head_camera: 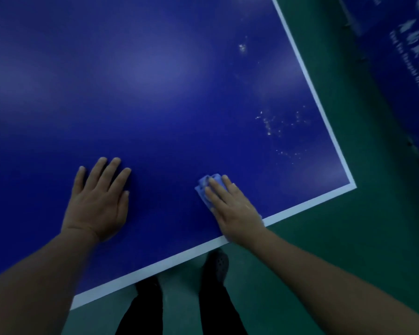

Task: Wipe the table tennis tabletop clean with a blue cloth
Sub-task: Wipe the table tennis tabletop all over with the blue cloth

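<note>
Table: dark blue, matte top with white border line along near and right edges, corner at lower right; pale speckled debris scattered on the right part, a smaller patch further up. Blue cloth: small, light blue, crumpled, lying flat on the table near the near edge, left of the corner, mostly covered by a flat hand; only its far and left edges show.

left hand flat on counter | right hand on cloth, right of left hand, near counter's front edge | specks behind cloth, toward right edge
</note>
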### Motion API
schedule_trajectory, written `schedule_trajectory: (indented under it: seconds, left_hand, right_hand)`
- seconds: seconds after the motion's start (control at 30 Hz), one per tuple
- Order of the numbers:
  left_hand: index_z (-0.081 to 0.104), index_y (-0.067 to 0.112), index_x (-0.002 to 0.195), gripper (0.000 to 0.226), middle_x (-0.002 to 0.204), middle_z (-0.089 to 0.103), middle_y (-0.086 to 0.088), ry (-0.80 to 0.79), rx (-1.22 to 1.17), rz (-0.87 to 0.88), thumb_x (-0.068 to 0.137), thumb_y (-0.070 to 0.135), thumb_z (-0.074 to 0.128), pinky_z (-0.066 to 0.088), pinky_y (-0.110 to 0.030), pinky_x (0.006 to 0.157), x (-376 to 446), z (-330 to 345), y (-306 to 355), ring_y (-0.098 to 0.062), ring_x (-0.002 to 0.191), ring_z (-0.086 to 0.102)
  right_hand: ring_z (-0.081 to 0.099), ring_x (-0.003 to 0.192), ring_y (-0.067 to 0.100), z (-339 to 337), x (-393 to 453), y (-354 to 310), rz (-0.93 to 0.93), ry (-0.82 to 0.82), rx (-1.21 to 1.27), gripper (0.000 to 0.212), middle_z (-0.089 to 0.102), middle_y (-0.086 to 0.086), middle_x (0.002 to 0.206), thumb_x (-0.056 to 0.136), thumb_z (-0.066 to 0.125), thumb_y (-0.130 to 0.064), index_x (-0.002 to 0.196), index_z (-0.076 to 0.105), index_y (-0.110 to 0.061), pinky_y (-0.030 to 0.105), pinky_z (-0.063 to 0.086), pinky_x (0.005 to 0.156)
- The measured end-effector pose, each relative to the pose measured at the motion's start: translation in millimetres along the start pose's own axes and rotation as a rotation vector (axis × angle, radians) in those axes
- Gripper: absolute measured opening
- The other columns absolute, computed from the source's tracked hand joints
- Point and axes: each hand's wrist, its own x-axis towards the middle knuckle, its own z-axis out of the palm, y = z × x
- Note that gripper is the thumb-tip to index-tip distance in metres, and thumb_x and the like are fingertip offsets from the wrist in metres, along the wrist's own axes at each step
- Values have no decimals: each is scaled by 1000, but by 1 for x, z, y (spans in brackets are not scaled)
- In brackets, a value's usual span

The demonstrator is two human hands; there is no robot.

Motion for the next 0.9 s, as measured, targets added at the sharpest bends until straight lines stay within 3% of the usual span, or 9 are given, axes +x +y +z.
schedule_trajectory:
  seconds: [0.07,0.13,0.23,0.37,0.47,0.6,0.7,0.8,0.9]
  left_hand:
    - [46,8,146,67,157,35,-15,-10,18,-10,94,43,23,10,-56,120,0,-1,2,-34,149,22]
    - [46,8,146,68,157,35,-15,-14,40,-34,94,44,22,10,-56,119,-1,-1,7,-34,149,22]
    - [47,9,145,67,158,33,-15,18,22,-164,94,45,24,4,-58,120,-2,0,29,-34,150,18]
    - [47,7,143,64,157,33,-17,111,-120,-321,93,42,27,2,-56,121,-1,9,117,-34,149,20]
    - [48,8,142,62,156,35,-16,131,-185,-345,93,42,28,8,-57,121,11,26,199,-33,148,23]
    - [50,7,141,60,155,38,-16,118,-188,-288,94,40,33,9,-57,120,30,49,281,-33,147,25]
    - [48,7,142,61,157,34,-17,80,-97,-220,94,40,35,7,-58,120,33,62,302,-33,148,21]
    - [44,7,145,62,158,30,-16,57,-59,-242,95,41,32,5,-58,120,30,68,303,-32,150,18]
    - [44,6,145,63,158,31,-16,49,-61,-250,94,42,31,6,-58,121,30,69,302,-31,150,18]
  right_hand:
    - [12,152,33,-10,-7,47,32,-66,-76,53,20,1,165,106,38,-29,156,27,-16,47,24,121]
    - [2,153,33,-22,-3,80,245,-78,-54,55,12,2,167,107,35,-28,159,19,-16,51,23,122]
    - [12,151,41,-22,19,70,417,67,-69,59,21,9,165,102,43,-19,157,24,-12,56,27,119]
    - [9,153,35,-3,29,44,134,133,43,71,18,1,166,92,49,-13,158,22,-19,47,11,122]
    - [14,151,39,-14,19,115,56,87,-15,69,20,5,166,92,43,-12,158,23,-17,53,17,121]
    - [15,151,38,-44,-7,264,466,74,-129,71,19,9,165,91,31,-5,159,15,-16,55,18,122]
    - [14,151,36,-57,-28,327,660,49,-129,57,20,9,164,98,25,-12,155,26,-6,49,11,123]
    - [15,151,39,-49,-32,302,760,183,-64,57,21,13,164,99,27,-11,156,24,-4,49,13,124]
    - [7,153,36,-19,-45,225,446,205,-47,73,14,12,166,91,33,-2,160,11,-11,47,6,123]
